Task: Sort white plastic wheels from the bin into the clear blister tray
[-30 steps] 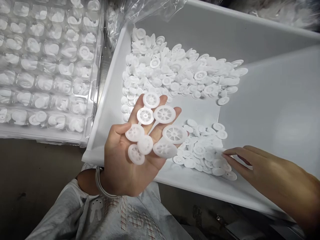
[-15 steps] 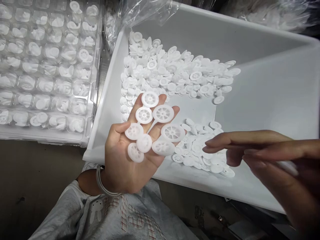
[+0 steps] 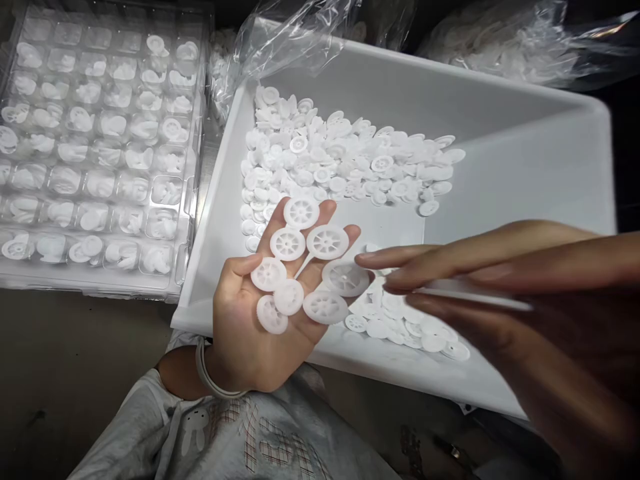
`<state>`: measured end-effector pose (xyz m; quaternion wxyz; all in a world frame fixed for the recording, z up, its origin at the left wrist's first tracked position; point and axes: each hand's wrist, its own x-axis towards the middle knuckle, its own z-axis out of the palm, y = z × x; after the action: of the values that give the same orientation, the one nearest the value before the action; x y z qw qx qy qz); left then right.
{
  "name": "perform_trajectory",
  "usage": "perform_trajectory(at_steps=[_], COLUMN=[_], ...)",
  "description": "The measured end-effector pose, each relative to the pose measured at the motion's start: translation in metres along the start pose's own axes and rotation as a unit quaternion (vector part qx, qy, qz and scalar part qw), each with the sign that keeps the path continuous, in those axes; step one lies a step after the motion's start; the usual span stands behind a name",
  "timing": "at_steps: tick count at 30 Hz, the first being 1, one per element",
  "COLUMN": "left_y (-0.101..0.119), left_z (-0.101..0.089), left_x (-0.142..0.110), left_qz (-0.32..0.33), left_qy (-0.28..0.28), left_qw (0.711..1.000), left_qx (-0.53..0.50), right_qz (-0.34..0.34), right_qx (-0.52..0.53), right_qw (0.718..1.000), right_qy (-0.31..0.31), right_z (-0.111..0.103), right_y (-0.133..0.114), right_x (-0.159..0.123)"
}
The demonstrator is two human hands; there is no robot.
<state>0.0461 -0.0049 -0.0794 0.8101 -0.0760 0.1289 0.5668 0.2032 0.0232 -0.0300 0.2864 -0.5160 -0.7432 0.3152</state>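
Note:
My left hand (image 3: 270, 350) is palm up over the near left part of a white bin, with its fingers spread. Across its palm and fingers lie several white plastic gears (image 3: 327, 241), round and spoked, of different sizes; one on the ring-finger side (image 3: 345, 277) is the nearest to my other hand. My right hand (image 3: 500, 267) comes in from the right, slightly blurred. Between its thumb and fingers it pinches a thin white gear (image 3: 475, 293), seen edge-on. The fingertips reach the edge of the left hand's gears; whether they touch cannot be made out.
The white bin (image 3: 545, 140) holds a large heap of loose gears (image 3: 345, 153) at the back and a smaller pile (image 3: 415, 327) near the front. To the left lies a clear compartment tray (image 3: 165, 263) filled with white parts. Clear plastic bags (image 3: 300, 40) overhang the far rim.
My right hand has moved left and slightly up to the gears on my left hand. The edge-on gear in its pinch shows more clearly. My left hand stays nearly in place; the view has shifted slightly.

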Motion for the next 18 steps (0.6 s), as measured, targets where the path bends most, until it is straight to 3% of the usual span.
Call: perform_trajectory(at_steps=[3, 6, 11, 18], left_y=[0.000, 0.000, -0.001, -0.002], left_z=[0.001, 0.002, 0.005, 0.003], left_x=[0.000, 0.001, 0.001, 0.001], left_qz=[-0.004, 0.000, 0.010, 0.013], left_qy=[0.009, 0.014, 0.019, 0.020], left_qw=[1.000, 1.000, 1.000, 1.000], left_qx=[0.000, 0.005, 0.004, 0.002], right_qz=[-0.033, -0.081, -0.181, -0.206], right_qx=[0.063, 0.005, -0.113, -0.257], right_qw=[0.997, 0.993, 0.972, 0.944], right_qy=[-0.038, -0.082, -0.094, -0.036], right_z=[0.001, 0.003, 0.014, 0.023], right_y=[-0.004, -0.005, -0.009, -0.010], right_x=[0.003, 0.008, 0.018, 0.021])
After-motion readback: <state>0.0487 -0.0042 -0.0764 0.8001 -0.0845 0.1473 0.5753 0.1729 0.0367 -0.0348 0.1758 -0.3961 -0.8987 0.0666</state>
